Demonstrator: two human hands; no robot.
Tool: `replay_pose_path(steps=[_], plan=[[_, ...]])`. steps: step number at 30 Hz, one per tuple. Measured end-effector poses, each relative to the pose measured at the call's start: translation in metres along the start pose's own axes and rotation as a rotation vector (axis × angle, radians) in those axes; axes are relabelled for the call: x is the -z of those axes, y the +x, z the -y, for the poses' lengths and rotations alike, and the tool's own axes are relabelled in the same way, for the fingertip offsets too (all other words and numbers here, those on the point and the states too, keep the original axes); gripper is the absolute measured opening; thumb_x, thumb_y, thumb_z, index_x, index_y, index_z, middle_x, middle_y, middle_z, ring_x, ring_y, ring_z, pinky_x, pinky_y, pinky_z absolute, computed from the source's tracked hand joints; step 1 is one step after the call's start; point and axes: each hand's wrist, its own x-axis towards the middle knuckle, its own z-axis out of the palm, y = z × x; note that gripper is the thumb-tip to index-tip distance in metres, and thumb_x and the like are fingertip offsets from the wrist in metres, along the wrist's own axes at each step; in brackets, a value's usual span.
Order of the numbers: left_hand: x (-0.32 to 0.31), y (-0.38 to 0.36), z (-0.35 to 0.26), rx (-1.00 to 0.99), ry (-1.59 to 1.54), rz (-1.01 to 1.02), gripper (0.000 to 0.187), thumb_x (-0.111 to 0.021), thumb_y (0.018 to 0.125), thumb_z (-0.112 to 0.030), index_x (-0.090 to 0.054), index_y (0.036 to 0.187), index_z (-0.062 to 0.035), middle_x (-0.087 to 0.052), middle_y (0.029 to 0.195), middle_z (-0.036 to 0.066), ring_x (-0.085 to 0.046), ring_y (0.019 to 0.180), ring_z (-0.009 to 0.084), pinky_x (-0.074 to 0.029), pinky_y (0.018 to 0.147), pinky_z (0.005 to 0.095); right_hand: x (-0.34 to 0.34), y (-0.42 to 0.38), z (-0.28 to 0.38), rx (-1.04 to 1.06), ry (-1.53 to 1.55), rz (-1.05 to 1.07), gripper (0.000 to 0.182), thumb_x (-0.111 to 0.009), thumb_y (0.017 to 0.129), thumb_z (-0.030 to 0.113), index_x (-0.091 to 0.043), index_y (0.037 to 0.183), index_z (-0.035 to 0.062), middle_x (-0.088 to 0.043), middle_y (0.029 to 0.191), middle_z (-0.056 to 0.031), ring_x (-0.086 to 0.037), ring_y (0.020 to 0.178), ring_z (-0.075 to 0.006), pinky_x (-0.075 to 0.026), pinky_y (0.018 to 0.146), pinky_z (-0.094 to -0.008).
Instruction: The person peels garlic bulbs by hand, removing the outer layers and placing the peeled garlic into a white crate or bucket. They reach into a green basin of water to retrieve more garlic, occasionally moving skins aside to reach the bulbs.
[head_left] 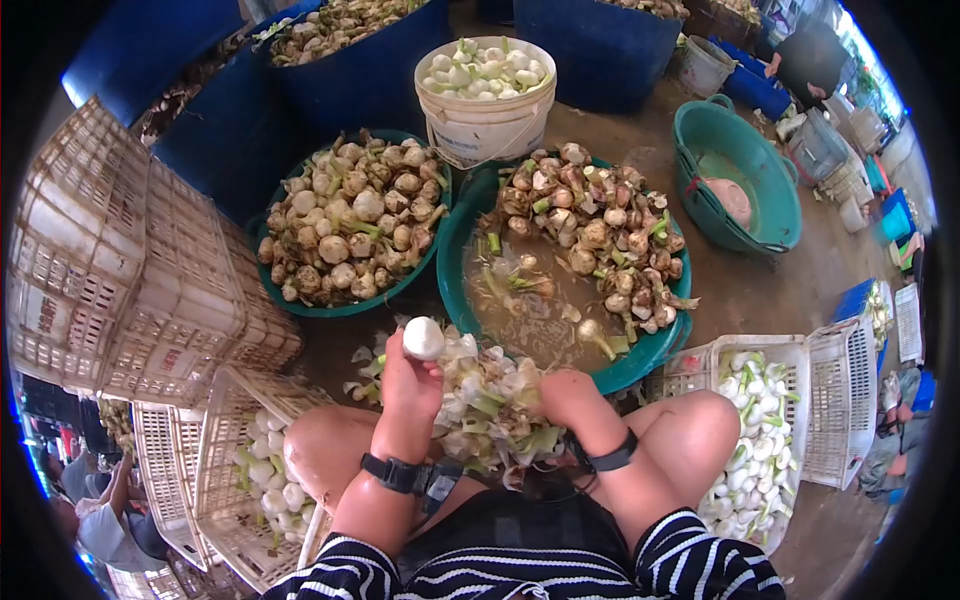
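Note:
A peeled white bulb [424, 339] is held up in my left hand [412, 380], its fingers closed around it. My right hand [570, 395] is over the right side of a heap of loose skins and green stem pieces [485, 390]; its fingertips are hidden. Just beyond, a green tub [455, 285] holds brown unpeeled bulbs [590, 235] and murky water. Another green tub [385, 300], further left, is piled with unpeeled bulbs [350, 215].
Peeled bulbs fill a white bucket [490, 125] at the back and a crate [800, 400] on the right. Stacked crates [150, 250] stand at left, with an open crate [225, 500] below. An empty-looking green basin [770, 200] and blue bins [590, 60] lie beyond. People are at both edges.

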Motion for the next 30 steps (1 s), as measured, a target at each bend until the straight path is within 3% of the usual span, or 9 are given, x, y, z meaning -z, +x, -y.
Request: replay_pose_path(steps=[3, 7, 11, 13, 17, 21, 24, 28, 30], plan=[[0.006, -0.026, -0.030, -0.093, -0.405, 0.083, 0.020, -0.052, 0.083, -0.031, -0.054, 0.078, -0.0124, -0.053, 0.066, -0.001, -0.043, 0.050, 0.0113, -0.032, 0.040, 0.0214, -0.002, 0.012, -0.024, -0.192, -0.826, 0.056, 0.016, -0.049, 0.079, 0.011, -0.062, 0.082, 0.0025, -0.062, 0.084, -0.0189, -0.061, 0.083, -0.0284, -0.048, 0.075, -0.0378], [-0.001, -0.058, -0.065, -0.130, -0.949, 1.307, 0.028, -0.047, 0.088, -0.030, -0.061, 0.093, -0.0063, -0.064, 0.088, 0.004, -0.059, 0.062, 0.0147, -0.044, 0.047, 0.0260, 0.043, 0.048, -0.080, -0.222, -0.391, -0.523, 0.022, -0.050, 0.076, 0.013, -0.064, 0.090, 0.0030, -0.062, 0.090, -0.0174, -0.058, 0.090, -0.0341, -0.046, 0.079, -0.0409], [-0.015, -0.044, -0.044, -0.078, -0.422, 0.919, 0.071, -0.029, 0.083, -0.066, -0.059, 0.101, -0.0039, -0.062, 0.095, 0.012, -0.059, 0.065, 0.0197, -0.047, 0.050, 0.0272, 0.038, 0.085, -0.197, -0.588, -0.646, -0.700, 0.024, -0.047, 0.082, 0.018, -0.063, 0.087, 0.0005, -0.060, 0.092, -0.0211, -0.057, 0.089, -0.0368, -0.045, 0.079, -0.0431], [-0.023, -0.017, -0.021, -0.077, 0.174, 0.619, 0.085, -0.020, 0.077, -0.076, -0.055, 0.104, -0.0026, -0.057, 0.104, 0.016, -0.056, 0.082, 0.0244, -0.048, 0.063, 0.0335, 0.029, 0.106, -0.237, -0.481, -0.636, -0.038, 0.033, -0.039, 0.089, 0.024, -0.061, 0.087, -0.0011, -0.058, 0.091, -0.0255, -0.054, 0.088, -0.0398, -0.044, 0.078, -0.0448], [-0.017, 0.025, 0.035, 0.001, 0.863, 0.157, 0.076, -0.031, 0.085, -0.063, -0.029, 0.133, -0.0046, -0.026, 0.138, 0.015, -0.052, 0.094, 0.0231, -0.045, 0.067, 0.0309, -0.016, 0.086, -0.143, 0.054, -0.279, -0.283, 0.039, -0.031, 0.093, 0.025, -0.058, 0.086, -0.0031, -0.057, 0.086, -0.0269, -0.053, 0.083, -0.0423, -0.043, 0.073, -0.0450], [-0.024, 0.033, 0.040, 0.113, 0.986, 0.182, 0.048, -0.046, 0.087, -0.050, -0.054, 0.105, -0.0066, -0.058, 0.083, 0.004, -0.050, 0.058, 0.0101, -0.036, 0.050, 0.0212, -0.043, 0.043, -0.022, 0.179, -0.081, -0.200, 0.033, -0.039, 0.090, 0.023, -0.057, 0.077, -0.0013, -0.057, 0.072, -0.0219, -0.055, 0.068, -0.0401, -0.044, 0.061, -0.0457], [-0.010, 0.044, 0.054, -0.055, 0.911, 0.232, 0.033, -0.052, 0.087, -0.040, -0.058, 0.091, -0.0075, -0.051, 0.059, -0.004, -0.042, 0.047, 0.0069, -0.031, 0.045, 0.0185, -0.034, 0.018, 0.025, 0.283, -0.580, -0.097, 0.031, -0.044, 0.086, 0.016, -0.058, 0.063, 0.0005, -0.057, 0.066, -0.0203, -0.056, 0.058, -0.0361, -0.045, 0.054, -0.0457], [-0.009, 0.030, 0.043, 0.076, 0.870, 0.214, 0.026, -0.053, 0.086, -0.029, -0.057, 0.098, -0.0060, -0.055, 0.069, -0.001, -0.047, 0.053, 0.0068, -0.035, 0.047, 0.0193, -0.043, 0.031, 0.004, 0.374, -0.721, -0.118, 0.027, -0.046, 0.084, 0.015, -0.057, 0.063, 0.0012, -0.056, 0.066, -0.0201, -0.054, 0.055, -0.0362, -0.045, 0.049, -0.0412], [-0.008, 0.026, 0.042, -0.011, 0.776, 0.287, 0.027, -0.052, 0.085, -0.024, -0.057, 0.103, -0.0050, -0.059, 0.081, 0.001, -0.053, 0.060, 0.0084, -0.040, 0.051, 0.0206, -0.045, 0.035, 0.007, -0.462, 0.834, -0.013, 0.025, -0.048, 0.084, 0.014, -0.056, 0.065, 0.0001, -0.056, 0.062, -0.0141, -0.053, 0.050, -0.0301, -0.042, 0.047, -0.0353]])
